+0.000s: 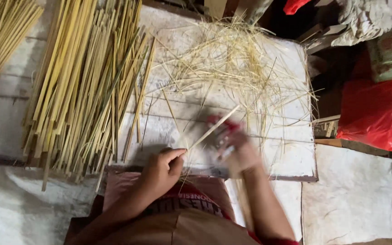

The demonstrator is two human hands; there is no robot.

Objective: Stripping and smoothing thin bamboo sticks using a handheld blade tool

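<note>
My left hand (159,170) pinches the near end of a thin pale bamboo strip (214,126) that slants up to the right over a white board (291,154). My right hand (234,147) is blurred by motion beside the strip and grips a tool with a red handle (223,124); its blade is too blurred to make out. Both hands hover above my lap, at the near edge of the board.
A big bundle of yellow-green bamboo strips (87,77) lies on the left, with another bundle (3,41) at the far left. Fine shavings (237,59) litter the board's far side. Red plastic bags (377,113) sit to the right, white sacking (350,190) below them.
</note>
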